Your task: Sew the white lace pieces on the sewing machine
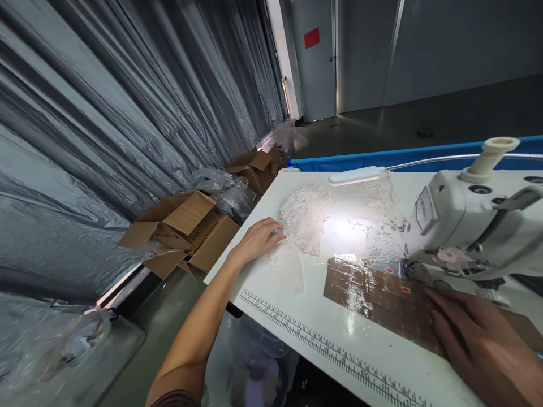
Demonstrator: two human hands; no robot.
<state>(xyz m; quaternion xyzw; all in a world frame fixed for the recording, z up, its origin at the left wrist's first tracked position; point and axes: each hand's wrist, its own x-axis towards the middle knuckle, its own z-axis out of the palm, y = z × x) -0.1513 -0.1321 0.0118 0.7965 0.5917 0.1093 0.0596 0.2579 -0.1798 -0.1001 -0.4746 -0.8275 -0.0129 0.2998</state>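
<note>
My left hand lies flat on the white sewing table, fingers stretched out and resting on the edge of a piece of white lace fabric. The lace spreads under the bright lamp light toward the needle area of the white sewing machine. At the lower right, my right hand rests flat with fingers together on a brown taped patch of the table, just in front of the machine's presser foot. Neither hand holds anything.
A slim LED lamp on a gooseneck hangs over the lace. A printed ruler runs along the table's near edge. Open cardboard boxes and plastic bags lie on the floor left, beside a grey plastic curtain.
</note>
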